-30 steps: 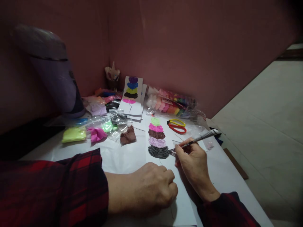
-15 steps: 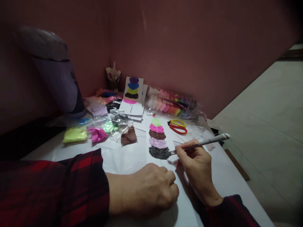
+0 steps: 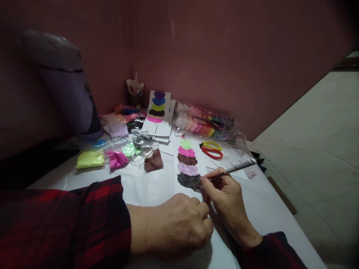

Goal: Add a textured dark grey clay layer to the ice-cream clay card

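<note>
My right hand pinches a fork with a striped handle; its tines are hard to make out near the dark grey clay band. That band is the lowest of several ridged clay bands on a white sheet: green at the top, then pink, brown and lilac. My left hand rests on the paper below the bands, its fingers curled under; whether anything is inside is hidden.
Scissors with red and yellow handles lie right of the bands. Bagged yellow, pink and brown clay lie left. Behind are a card with coloured bands, packed clays and a tall purple container.
My right hand has moved slightly left with the fork, and its fingers are now closer to the grey band. My left hand has stayed nearly in place.
</note>
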`<state>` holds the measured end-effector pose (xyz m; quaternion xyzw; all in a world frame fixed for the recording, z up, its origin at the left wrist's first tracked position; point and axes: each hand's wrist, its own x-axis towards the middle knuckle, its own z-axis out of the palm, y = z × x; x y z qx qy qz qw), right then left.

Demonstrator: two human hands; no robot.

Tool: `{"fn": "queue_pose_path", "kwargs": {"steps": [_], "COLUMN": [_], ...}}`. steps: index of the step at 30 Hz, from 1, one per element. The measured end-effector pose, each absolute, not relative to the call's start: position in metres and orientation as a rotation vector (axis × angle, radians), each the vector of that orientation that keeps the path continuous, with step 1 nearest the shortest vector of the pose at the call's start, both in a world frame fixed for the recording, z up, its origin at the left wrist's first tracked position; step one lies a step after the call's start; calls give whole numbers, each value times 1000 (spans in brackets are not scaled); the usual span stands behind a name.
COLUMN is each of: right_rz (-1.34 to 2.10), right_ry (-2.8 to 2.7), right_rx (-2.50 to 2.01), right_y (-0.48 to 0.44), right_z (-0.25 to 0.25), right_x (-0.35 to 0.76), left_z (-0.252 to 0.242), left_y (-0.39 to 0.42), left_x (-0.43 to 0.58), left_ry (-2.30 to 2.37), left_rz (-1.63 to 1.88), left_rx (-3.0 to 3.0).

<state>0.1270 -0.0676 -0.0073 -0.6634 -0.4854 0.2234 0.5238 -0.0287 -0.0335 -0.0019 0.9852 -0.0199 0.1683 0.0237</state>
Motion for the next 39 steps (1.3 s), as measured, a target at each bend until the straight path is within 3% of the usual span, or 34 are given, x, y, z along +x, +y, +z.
{"fn": "queue_pose_path", "kwargs": {"steps": [39], "right_rz": [453], "right_ry": [-1234], "right_rx": [-1705], "right_y": [-67], "right_z": [-9], "right_x": [132], "left_z": [-1], "left_y": [-33], "left_x": [-27], "left_ry": [-49], "left_rz": [486], "left_rx": [3067]}}
